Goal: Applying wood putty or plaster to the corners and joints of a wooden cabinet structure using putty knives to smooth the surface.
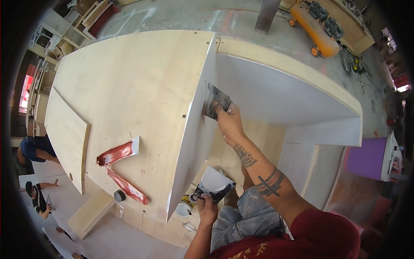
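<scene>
My right hand [227, 122] grips a wide metal putty knife [214, 100] and presses its blade against the white inner side panel [194, 142] of a large plywood cabinet [138, 86]. My left hand [207, 208] is low near my knee, holding a second flat scraper [215, 181] loaded with pale filler. Just below that hand sits a small open can of filler [183, 208].
Two red-smeared scraper trays [117, 153] and a small dark lid [119, 195] lie on the plywood top. A loose plywood board [67, 138] rests at the left. An orange air compressor [314, 29] stands far right. Other people [36, 149] work on the floor at the left.
</scene>
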The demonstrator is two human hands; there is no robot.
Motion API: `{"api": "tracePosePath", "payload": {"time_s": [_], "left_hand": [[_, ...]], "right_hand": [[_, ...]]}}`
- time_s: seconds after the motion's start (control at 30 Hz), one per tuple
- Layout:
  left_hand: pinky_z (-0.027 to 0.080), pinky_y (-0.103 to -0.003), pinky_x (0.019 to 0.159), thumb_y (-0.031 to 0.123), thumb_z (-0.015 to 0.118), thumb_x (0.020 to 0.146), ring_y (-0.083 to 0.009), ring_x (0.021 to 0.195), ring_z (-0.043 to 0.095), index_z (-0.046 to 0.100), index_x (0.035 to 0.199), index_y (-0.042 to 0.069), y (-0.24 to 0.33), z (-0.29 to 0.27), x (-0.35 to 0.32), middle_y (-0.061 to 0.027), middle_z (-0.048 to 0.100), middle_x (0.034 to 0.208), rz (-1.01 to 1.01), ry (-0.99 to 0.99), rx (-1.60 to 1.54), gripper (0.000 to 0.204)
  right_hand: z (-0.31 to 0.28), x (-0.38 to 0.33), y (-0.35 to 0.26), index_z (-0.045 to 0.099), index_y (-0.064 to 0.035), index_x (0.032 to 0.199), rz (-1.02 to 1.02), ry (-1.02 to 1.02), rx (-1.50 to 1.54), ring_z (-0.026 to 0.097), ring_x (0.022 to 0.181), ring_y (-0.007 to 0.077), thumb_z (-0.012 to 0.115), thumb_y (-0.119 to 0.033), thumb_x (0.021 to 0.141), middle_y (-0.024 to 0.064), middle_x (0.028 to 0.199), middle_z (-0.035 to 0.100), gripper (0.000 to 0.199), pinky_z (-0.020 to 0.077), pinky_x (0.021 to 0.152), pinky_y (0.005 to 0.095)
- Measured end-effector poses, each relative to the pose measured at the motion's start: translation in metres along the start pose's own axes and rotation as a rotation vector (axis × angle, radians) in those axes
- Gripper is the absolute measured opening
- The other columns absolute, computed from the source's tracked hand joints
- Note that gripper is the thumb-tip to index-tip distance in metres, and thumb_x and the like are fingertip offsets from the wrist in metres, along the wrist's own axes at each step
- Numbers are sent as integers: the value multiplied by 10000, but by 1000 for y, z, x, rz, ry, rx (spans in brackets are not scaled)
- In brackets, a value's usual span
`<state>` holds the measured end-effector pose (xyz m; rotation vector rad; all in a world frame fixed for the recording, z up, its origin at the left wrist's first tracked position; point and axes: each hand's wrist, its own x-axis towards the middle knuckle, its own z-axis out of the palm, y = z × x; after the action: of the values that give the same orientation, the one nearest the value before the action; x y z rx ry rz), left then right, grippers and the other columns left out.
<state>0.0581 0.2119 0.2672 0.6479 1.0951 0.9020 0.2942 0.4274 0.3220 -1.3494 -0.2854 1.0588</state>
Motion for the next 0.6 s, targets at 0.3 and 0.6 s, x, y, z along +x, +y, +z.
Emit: {"api": "tracePosePath", "payload": {"time_s": [0.3, 0.6], "left_hand": [[502, -391, 963, 307, 484, 1053, -185, 995, 588, 515, 1123, 45, 15, 1, -2, -69, 593, 1122, -58, 18, 180, 274], [547, -384, 905, 216, 497, 1023, -250, 1078, 646, 547, 1227, 31, 69, 43, 25, -93, 641, 1171, -499, -108, -591, 280]], "right_hand": [[33, -43, -71, 567, 59, 1239, -410, -34, -90, 637, 837, 167, 567, -109, 981, 105, 995, 678, 308, 520, 762, 300], [-31, -114, -75, 600, -6, 1244, -945, -608, -486, 646, 1099, 317, 674, -61, 881, 171, 1209, 647, 375, 534, 907, 368]]}}
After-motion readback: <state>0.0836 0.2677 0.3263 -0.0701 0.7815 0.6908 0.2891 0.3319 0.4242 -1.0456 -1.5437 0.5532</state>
